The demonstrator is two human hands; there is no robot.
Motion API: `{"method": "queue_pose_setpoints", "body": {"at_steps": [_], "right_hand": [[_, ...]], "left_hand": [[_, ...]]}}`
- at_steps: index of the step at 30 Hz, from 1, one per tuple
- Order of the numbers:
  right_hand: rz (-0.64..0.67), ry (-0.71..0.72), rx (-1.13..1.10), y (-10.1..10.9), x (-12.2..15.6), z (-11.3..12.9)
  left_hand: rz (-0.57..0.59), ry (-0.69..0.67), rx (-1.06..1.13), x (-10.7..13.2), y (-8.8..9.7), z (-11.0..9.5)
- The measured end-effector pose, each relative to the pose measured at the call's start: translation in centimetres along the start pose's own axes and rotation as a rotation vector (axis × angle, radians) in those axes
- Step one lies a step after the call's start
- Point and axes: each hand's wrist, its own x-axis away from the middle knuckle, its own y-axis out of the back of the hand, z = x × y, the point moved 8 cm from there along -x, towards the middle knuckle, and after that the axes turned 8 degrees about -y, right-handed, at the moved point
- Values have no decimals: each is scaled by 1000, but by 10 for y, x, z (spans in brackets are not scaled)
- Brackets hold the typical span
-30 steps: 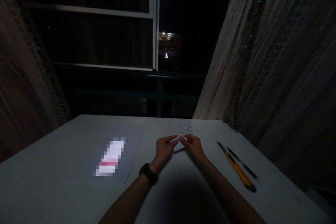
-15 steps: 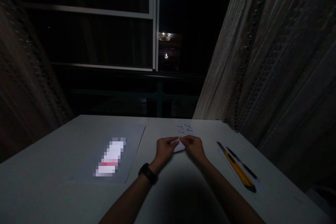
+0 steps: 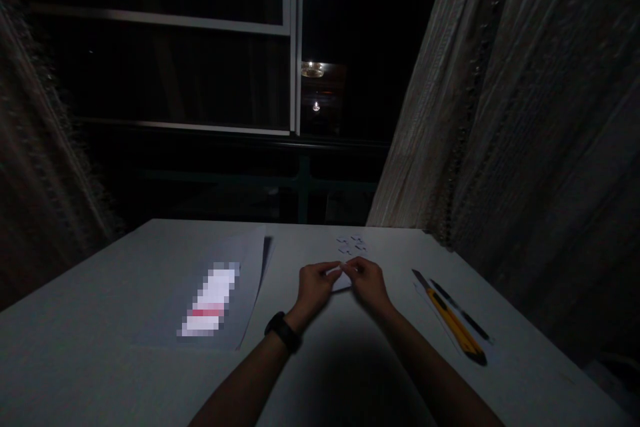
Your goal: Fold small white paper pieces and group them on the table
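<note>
My left hand (image 3: pixel 316 281) and my right hand (image 3: pixel 367 279) meet above the white table (image 3: pixel 150 380), fingers pinched together. Between them is a small piece of white paper (image 3: pixel 342 281), gripped at its far edge by both hands. A dark watch band circles my left wrist. Just beyond my fingertips lie several small paper pieces (image 3: pixel 345 251) with dark marks on them. What exactly the fingertips do at the paper's edge is too small to tell.
To the right lie a yellow utility knife (image 3: pixel 453 323) with its blade out and a dark pen (image 3: pixel 463 311), partly over white paper. Large paper sheets (image 3: pixel 250 287) lie at the left, with a blurred bright patch. Curtains (image 3: pixel 420 113) frame a dark window (image 3: pixel 295 67) behind the table.
The far right corner of the top sheet on the left has lifted and curled leftward. My right hand has shifted very slightly left; both hands keep their pinch on the small paper.
</note>
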Motion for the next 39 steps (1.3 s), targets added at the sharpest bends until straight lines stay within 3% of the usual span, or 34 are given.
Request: {"method": "queue_pose_setpoints", "body": {"at_steps": [15, 23, 28, 34, 39], "right_hand": [[-55, 19, 53, 9, -2, -1], [-118, -15, -63, 22, -9, -5], [31, -8, -93, 1, -8, -6], [-77, 25, 88, 0, -3, -7], [-43, 64, 73, -1, -1, -2]], "left_hand": [[-55, 56, 58, -3, 1, 0], [-89, 107, 160, -8, 6, 20], [-83, 98, 124, -8, 5, 19], [-56, 66, 39, -5, 2, 8], [-12, 2, -11, -1, 0, 4]]}}
